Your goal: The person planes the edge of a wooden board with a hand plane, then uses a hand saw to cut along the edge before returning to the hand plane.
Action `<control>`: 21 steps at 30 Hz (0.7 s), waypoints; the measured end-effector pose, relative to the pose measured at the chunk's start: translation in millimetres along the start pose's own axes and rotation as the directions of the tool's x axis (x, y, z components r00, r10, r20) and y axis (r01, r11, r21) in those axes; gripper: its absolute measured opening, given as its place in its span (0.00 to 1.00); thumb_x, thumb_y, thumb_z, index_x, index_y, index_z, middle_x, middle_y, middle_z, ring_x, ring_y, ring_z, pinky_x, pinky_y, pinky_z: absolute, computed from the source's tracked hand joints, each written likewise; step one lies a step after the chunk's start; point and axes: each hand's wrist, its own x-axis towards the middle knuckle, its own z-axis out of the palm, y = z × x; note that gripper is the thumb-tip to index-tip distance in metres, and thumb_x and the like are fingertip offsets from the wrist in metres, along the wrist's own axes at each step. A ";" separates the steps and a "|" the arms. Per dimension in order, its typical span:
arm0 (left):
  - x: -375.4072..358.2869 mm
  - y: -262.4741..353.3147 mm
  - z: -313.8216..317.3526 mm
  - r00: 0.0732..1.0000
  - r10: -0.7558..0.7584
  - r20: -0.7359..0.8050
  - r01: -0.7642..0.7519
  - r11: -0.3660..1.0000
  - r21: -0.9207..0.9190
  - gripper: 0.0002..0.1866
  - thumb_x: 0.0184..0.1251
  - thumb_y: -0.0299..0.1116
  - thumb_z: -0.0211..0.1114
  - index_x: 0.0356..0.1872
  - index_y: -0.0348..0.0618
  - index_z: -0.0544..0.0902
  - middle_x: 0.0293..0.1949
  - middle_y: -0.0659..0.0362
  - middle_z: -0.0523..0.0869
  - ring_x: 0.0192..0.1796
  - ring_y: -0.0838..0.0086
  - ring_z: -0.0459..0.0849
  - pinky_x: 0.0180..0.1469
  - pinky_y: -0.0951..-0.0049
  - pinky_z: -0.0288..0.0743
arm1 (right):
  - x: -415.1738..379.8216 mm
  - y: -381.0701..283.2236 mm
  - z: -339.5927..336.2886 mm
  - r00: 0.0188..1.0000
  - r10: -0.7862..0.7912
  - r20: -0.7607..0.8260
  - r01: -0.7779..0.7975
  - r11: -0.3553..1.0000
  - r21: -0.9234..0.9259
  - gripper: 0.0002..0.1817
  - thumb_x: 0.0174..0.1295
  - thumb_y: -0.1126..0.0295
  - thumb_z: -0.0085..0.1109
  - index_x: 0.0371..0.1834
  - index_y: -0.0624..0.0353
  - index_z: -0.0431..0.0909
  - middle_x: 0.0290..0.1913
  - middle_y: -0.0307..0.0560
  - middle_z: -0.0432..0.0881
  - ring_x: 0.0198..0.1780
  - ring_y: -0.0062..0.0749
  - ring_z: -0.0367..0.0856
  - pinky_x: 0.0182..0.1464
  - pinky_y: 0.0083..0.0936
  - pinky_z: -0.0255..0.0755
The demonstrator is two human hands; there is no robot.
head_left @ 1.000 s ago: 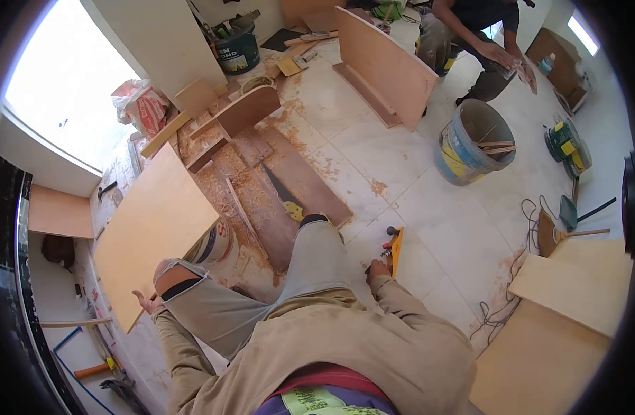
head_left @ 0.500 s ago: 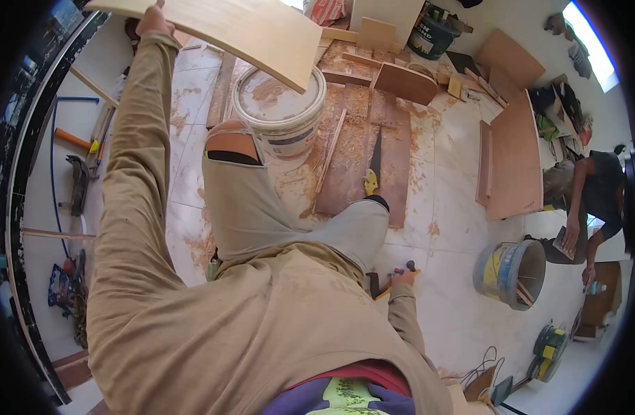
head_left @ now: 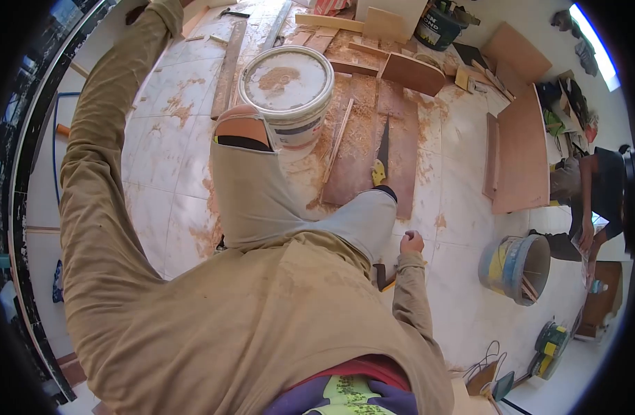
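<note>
My left arm in its tan sleeve (head_left: 96,159) reaches to the top left, and the hand itself is beyond the frame edge. My right hand (head_left: 412,242) is held beside my thigh with its fingers curled in, and nothing shows in it. Just below it, by my hip, a black tool with a bit of orange (head_left: 382,278) is partly hidden by my clothes. A handsaw with a yellow handle (head_left: 378,171) lies on a brown board (head_left: 352,183) by my foot. In front of my knee stands a lidded white bucket (head_left: 286,79), sawdust on its lid.
A blue-grey bucket (head_left: 504,266) holding wood strips stands to the right. Beyond it, a person (head_left: 594,194) bends forward with hands together. A large wooden panel (head_left: 521,155) leans nearby. Sawdust and offcuts litter the tiled floor (head_left: 172,155). A dark paint bucket (head_left: 436,29) is at the back.
The pale board held by my left hand has left the view with that hand, uncovering the bucket lid. My right hand has risen from the tool at my hip and let go of it.
</note>
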 end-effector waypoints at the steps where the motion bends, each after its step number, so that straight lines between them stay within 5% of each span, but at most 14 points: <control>1: -17.5 19.6 9.1 0.978 -0.060 0.202 0.082 0.992 -0.100 0.22 0.62 0.40 0.62 0.56 0.43 0.83 0.50 0.40 0.86 0.56 0.50 0.84 0.55 0.49 0.77 | 3.6 -17.2 -5.3 0.999 -0.031 -0.022 0.032 0.999 0.037 0.10 0.53 0.72 0.56 0.35 0.59 0.85 0.34 0.54 0.87 0.38 0.45 0.87 0.45 0.38 0.80; 2: -39.5 -3.9 71.8 0.994 0.018 0.104 -0.010 0.997 -0.075 0.21 0.64 0.37 0.69 0.55 0.36 0.83 0.34 0.42 0.88 0.33 0.50 0.87 0.34 0.57 0.79 | 2.7 -28.1 -10.3 0.997 -0.062 -0.042 0.065 0.995 0.071 0.10 0.52 0.73 0.56 0.35 0.60 0.85 0.34 0.54 0.87 0.38 0.46 0.86 0.45 0.38 0.80; 3: -60.6 33.8 62.2 0.993 0.029 0.112 0.005 0.958 -0.287 0.23 0.62 0.35 0.68 0.58 0.42 0.82 0.34 0.39 0.85 0.37 0.44 0.85 0.42 0.52 0.79 | 1.6 -32.7 -13.3 0.996 -0.070 -0.053 0.074 0.994 0.078 0.10 0.52 0.73 0.56 0.35 0.60 0.85 0.34 0.54 0.87 0.38 0.46 0.86 0.45 0.38 0.80; 7: -135.5 88.9 101.1 0.929 0.061 0.365 0.101 0.907 -0.408 0.31 0.61 0.32 0.65 0.69 0.61 0.76 0.32 0.42 0.86 0.33 0.48 0.86 0.40 0.53 0.80 | -14.6 -36.4 -18.6 0.994 -0.078 -0.074 0.083 0.994 0.068 0.10 0.52 0.73 0.55 0.34 0.60 0.85 0.33 0.54 0.86 0.37 0.46 0.86 0.45 0.39 0.80; 9: -160.3 120.2 91.3 0.942 0.098 0.321 0.060 0.892 -0.447 0.36 0.58 0.26 0.63 0.72 0.59 0.72 0.49 0.45 0.87 0.44 0.51 0.88 0.48 0.55 0.83 | -19.4 -28.7 -16.4 0.995 -0.068 -0.073 0.071 0.996 0.044 0.10 0.53 0.73 0.54 0.34 0.60 0.85 0.33 0.54 0.86 0.37 0.47 0.86 0.44 0.38 0.80; 12: -182.7 136.7 102.3 0.944 0.101 0.315 0.070 0.870 -0.488 0.32 0.62 0.30 0.62 0.70 0.55 0.74 0.63 0.54 0.81 0.54 0.58 0.86 0.55 0.62 0.83 | -23.7 -32.1 -10.3 0.996 -0.055 -0.073 0.058 0.998 0.039 0.09 0.53 0.74 0.55 0.34 0.59 0.85 0.34 0.53 0.86 0.37 0.47 0.86 0.44 0.38 0.80; 13: -185.1 144.8 96.1 0.899 0.127 0.419 0.103 0.869 -0.484 0.32 0.62 0.30 0.63 0.71 0.53 0.73 0.66 0.55 0.79 0.59 0.59 0.84 0.58 0.63 0.81 | -15.3 -41.6 -10.1 0.994 -0.067 -0.081 0.071 0.996 0.051 0.09 0.54 0.74 0.55 0.34 0.59 0.85 0.34 0.53 0.87 0.37 0.47 0.86 0.44 0.37 0.80; 16: -193.6 143.2 115.6 0.909 0.220 0.353 0.021 0.824 -0.567 0.33 0.62 0.37 0.67 0.71 0.55 0.73 0.68 0.56 0.77 0.64 0.61 0.81 0.63 0.65 0.78 | 25.2 -94.9 -6.5 0.985 -0.099 -0.139 0.122 0.978 0.170 0.08 0.56 0.73 0.56 0.35 0.58 0.86 0.34 0.51 0.87 0.37 0.43 0.87 0.43 0.34 0.80; 19: -192.8 147.9 116.9 0.789 0.371 0.489 -0.022 0.814 -0.581 0.36 0.59 0.45 0.72 0.71 0.57 0.74 0.71 0.56 0.74 0.70 0.62 0.74 0.69 0.62 0.72 | 85.7 -177.2 -8.8 0.985 -0.108 -0.136 0.155 0.902 0.402 0.11 0.60 0.73 0.55 0.39 0.62 0.86 0.34 0.48 0.88 0.34 0.29 0.86 0.41 0.26 0.79; 21: -200.5 148.4 137.8 0.661 0.495 0.564 -0.015 0.760 -0.650 0.40 0.55 0.47 0.76 0.71 0.53 0.73 0.73 0.54 0.71 0.72 0.58 0.69 0.72 0.59 0.66 | 113.8 -258.1 -34.1 1.000 -0.020 -0.004 0.017 0.744 0.668 0.11 0.63 0.72 0.55 0.40 0.65 0.86 0.33 0.45 0.87 0.32 0.24 0.84 0.37 0.22 0.78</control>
